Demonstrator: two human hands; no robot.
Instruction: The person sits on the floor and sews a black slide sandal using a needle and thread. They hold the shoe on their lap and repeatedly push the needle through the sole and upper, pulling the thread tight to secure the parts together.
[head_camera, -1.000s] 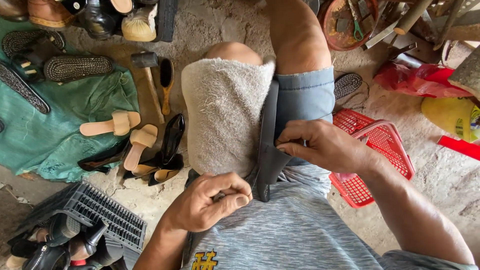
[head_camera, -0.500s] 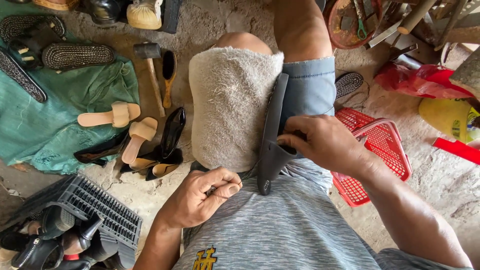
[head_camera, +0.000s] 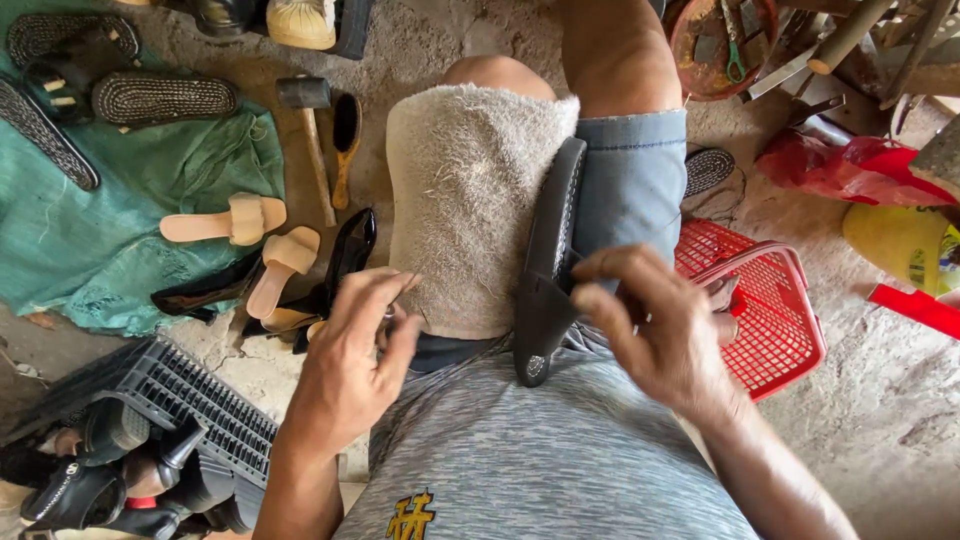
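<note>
the black sandal (head_camera: 548, 262) lies wedged between the person's thighs beside a pale towel (head_camera: 470, 200), its repair seemingly mid-way. the right hand (head_camera: 655, 330) pinches its edge with curled fingers; the left hand (head_camera: 350, 355) hovers half-closed (whether it holds anything cannot be told).

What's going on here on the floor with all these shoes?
A person sits on the ground with a pale towel over one thigh and a black sandal standing on edge between the legs. The right hand steadies the sandal; the left hand pinches something small beside the towel. Tan sandals, a hammer and a red basket lie around.
</note>
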